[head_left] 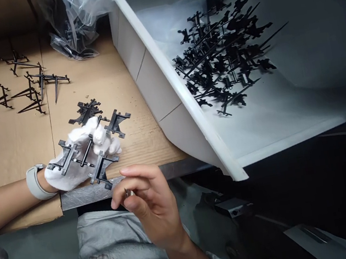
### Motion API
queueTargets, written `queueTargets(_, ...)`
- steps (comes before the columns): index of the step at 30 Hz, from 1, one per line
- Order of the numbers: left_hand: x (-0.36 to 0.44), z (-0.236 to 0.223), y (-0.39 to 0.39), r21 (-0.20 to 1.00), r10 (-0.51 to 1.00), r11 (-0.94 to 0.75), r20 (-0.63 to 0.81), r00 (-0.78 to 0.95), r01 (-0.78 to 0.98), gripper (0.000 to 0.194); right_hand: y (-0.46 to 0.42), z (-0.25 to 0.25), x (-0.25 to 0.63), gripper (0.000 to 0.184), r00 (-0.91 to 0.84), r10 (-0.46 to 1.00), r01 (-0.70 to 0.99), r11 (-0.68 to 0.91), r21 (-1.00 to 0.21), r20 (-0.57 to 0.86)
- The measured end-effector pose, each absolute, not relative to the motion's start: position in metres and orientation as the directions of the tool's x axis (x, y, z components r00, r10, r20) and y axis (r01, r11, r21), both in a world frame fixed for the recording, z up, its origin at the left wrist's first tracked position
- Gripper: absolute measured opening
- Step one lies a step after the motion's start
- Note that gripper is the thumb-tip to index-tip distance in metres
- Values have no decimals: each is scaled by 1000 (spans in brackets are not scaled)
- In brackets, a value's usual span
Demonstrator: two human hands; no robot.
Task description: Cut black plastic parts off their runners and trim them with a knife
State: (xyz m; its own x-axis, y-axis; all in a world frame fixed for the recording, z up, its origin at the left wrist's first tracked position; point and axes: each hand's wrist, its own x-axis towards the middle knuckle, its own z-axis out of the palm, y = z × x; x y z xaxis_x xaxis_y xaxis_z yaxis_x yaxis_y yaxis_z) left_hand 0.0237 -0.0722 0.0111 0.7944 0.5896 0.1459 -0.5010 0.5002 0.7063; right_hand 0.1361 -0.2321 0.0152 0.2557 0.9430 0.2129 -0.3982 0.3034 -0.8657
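Note:
My left hand (77, 174), in a white glove, holds a black plastic sprue (87, 150) with several bracket-shaped parts around a central bar. The gloved fingers close over the far side of it. One moulded bracket (100, 169) points toward my right hand (155, 206), which is bare and raised just off the table's front edge. Between its thumb and fingers sits a small shiny metal piece, mostly hidden, so its kind is unclear. Beyond the glove lies another dark bracket cluster (86, 111); whether it belongs to the held sprue I cannot tell.
Several thin black sprue frames (35, 88) lie on the cardboard-covered table (8, 147). A clear plastic bag (82, 12) with dark parts stands at the back. On the right, a large white bin (205, 128) tilts toward me, holding a heap of black plastic parts (223, 56).

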Motion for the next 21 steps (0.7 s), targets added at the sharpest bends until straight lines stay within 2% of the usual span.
queueTargets(3,24,15,-74,621,563,589,142,814,-516,12,-233,10,129,37,247,935,-392,335,-857,253)
queueTargets(5,24,18,-74,604,566,630,75,821,-489,20,-232,8,126,39,248,931,-409,353,-842,269)
queueTargets(7,23,21,-75,594,564,650,42,825,-474,19,-230,7,123,39,258,926,-428,364,-827,274)
queueTargets(10,24,25,-76,591,556,660,32,831,-464,18,-227,7,120,37,261,922,-449,377,-810,285)
queueTargets(16,24,28,-80,638,535,666,-46,844,-388,27,-223,6,119,34,262,913,-432,400,-808,311)
queueTargets(18,22,25,-81,657,536,660,-71,841,-365,26,-223,8,121,28,288,916,-422,385,-821,281)
queueTargets(21,21,24,-82,697,584,604,-58,809,-386,23,-223,14,127,15,370,922,-431,276,-859,111)
